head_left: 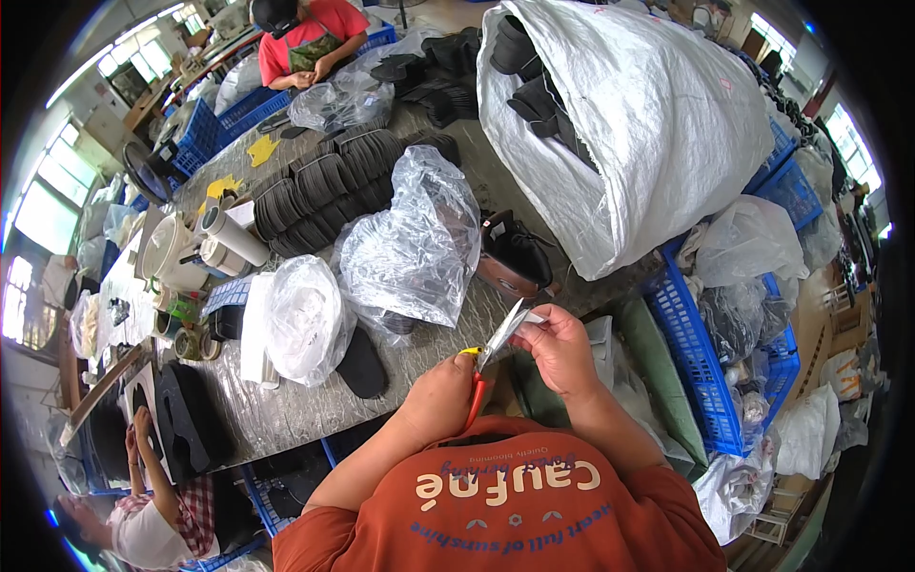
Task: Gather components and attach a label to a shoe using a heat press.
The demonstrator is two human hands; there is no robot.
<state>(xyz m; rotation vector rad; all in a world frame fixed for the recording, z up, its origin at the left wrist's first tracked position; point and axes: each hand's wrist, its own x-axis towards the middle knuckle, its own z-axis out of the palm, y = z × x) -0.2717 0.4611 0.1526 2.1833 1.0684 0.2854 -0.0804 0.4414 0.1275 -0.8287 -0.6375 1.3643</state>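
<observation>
Shirt [505, 520] closest. Scissors [477, 391]: left hand [440, 396], fingers clamped round red handles. Right hand [562, 355], fingers pinching a pale strip [528, 325] by the blades. Beyond the fingertips I see a shoe [515, 255], then a clear bag [405, 253] leftward.

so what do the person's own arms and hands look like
The left hand and right hand are ungloved. The forearms are bare below short rust-orange sleeves. The matching shirt has white and blue lettering and small flower and leaf marks.
</observation>
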